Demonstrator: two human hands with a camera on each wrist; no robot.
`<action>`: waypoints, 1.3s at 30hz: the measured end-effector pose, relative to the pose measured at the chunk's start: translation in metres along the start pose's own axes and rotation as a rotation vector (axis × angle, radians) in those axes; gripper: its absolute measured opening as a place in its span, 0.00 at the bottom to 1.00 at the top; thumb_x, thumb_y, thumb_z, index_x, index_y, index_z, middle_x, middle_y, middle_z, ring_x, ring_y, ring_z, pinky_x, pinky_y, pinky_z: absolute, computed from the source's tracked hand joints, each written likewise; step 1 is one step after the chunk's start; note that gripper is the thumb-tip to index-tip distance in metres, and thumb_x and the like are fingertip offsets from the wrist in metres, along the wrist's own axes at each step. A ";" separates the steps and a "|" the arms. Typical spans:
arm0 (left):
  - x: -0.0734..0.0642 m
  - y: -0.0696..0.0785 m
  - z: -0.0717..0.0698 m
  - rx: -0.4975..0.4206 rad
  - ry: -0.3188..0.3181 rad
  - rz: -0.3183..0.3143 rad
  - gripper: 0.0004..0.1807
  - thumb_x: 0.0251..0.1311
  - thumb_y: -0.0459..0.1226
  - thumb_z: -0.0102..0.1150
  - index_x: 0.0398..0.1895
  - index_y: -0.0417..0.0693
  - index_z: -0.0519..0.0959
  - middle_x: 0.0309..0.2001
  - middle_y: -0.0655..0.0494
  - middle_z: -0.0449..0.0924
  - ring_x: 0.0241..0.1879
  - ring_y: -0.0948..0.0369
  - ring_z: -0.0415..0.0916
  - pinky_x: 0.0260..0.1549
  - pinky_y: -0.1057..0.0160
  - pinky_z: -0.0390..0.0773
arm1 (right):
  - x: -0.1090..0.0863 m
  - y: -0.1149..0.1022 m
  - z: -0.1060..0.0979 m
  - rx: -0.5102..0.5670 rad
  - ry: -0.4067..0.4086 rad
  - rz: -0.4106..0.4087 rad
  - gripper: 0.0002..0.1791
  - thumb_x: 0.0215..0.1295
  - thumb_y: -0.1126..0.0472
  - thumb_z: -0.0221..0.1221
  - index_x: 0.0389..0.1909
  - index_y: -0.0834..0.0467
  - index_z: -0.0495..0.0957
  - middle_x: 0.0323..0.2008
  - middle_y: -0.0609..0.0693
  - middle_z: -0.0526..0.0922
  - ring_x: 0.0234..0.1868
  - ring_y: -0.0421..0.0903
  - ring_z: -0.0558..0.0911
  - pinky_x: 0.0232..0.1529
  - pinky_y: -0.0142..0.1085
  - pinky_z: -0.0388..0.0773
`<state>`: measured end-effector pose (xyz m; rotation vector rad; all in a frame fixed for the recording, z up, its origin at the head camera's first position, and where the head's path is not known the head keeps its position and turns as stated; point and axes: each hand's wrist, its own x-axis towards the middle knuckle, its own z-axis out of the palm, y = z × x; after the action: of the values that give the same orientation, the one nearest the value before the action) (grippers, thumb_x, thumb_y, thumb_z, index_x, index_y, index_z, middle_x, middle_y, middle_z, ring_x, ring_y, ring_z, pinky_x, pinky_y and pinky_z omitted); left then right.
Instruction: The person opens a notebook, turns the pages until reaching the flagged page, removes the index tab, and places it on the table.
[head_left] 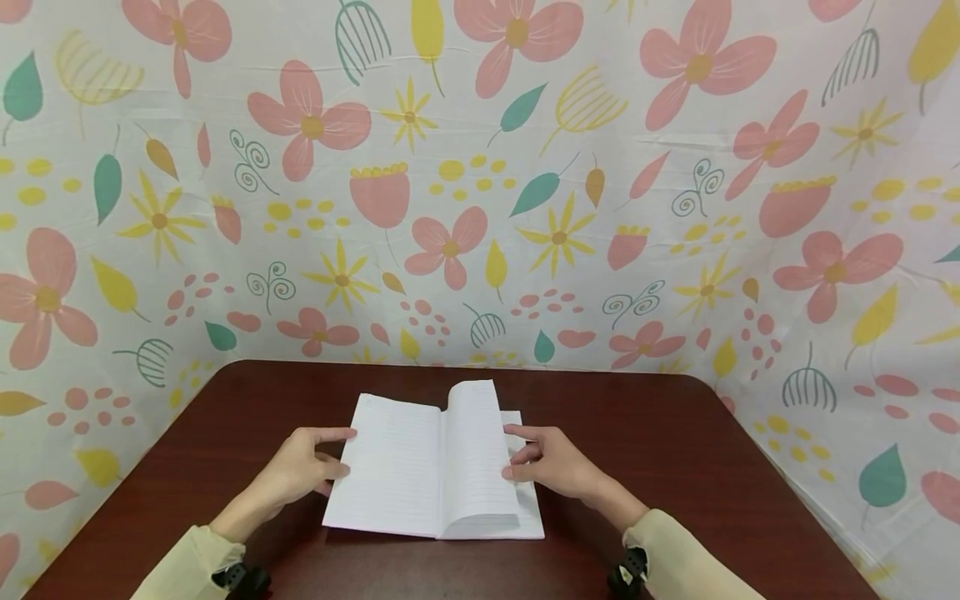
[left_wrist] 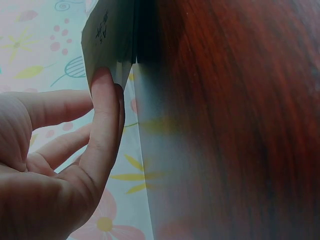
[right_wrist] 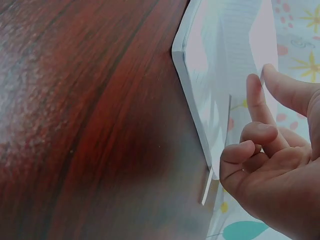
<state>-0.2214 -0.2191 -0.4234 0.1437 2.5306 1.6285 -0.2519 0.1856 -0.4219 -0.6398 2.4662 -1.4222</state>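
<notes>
Notebook (head_left: 390, 467) lies open near the middle of the table (head_left: 675, 450) in the head view, lined pages facing up, in front of a flowered cloth (head_left: 450, 133). Well apart, the two hands work at opposite sides: the left hand (head_left: 300, 465) pinches the left edge, while the right hand (head_left: 557, 462) nips the free edge of some raised leaves (head_left: 480, 458), which curve up from the spine and leave a strip of the right-hand pages (head_left: 531, 508) bare beyond them. Handling this well probably calls for a light pinch on the right, a steady hold on the left, and an unhurried arc about the spine so that the paper neither creases nor slips. From the left wrist, something hidden overhead appears: dark writing (left_wrist: 102, 27) on the outer face of the cover (left_wrist: 110, 50), one finger lying against that face and others meeting the edge from behind. At the right wrist, the thumb and a fingertip close on the leaf edge while the remaining fingers curl below, a detail the head view barely gives; how many leaves they hold, I cannot tell.
</notes>
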 end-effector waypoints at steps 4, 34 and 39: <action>0.000 0.000 0.000 0.002 0.009 -0.004 0.30 0.58 0.22 0.70 0.67 0.30 0.77 0.50 0.40 0.84 0.37 0.52 0.87 0.29 0.50 0.87 | 0.002 -0.002 0.003 -0.008 0.007 -0.007 0.39 0.64 0.63 0.74 0.73 0.70 0.70 0.35 0.52 0.90 0.40 0.46 0.86 0.42 0.35 0.80; -0.001 0.001 0.001 -0.008 -0.002 0.015 0.30 0.59 0.22 0.70 0.67 0.28 0.76 0.48 0.40 0.84 0.36 0.52 0.87 0.29 0.51 0.88 | 0.025 -0.023 0.034 -0.026 0.007 -0.043 0.38 0.62 0.62 0.75 0.72 0.65 0.74 0.33 0.49 0.91 0.43 0.42 0.86 0.42 0.40 0.79; -0.001 0.001 0.001 0.001 0.003 0.008 0.31 0.58 0.22 0.70 0.67 0.28 0.76 0.47 0.42 0.85 0.36 0.52 0.87 0.29 0.50 0.87 | 0.028 -0.026 0.040 -0.007 -0.006 -0.044 0.38 0.62 0.63 0.75 0.72 0.66 0.73 0.33 0.49 0.91 0.43 0.42 0.86 0.41 0.36 0.78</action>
<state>-0.2206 -0.2176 -0.4233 0.1509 2.5362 1.6318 -0.2539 0.1303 -0.4192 -0.7034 2.4684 -1.4251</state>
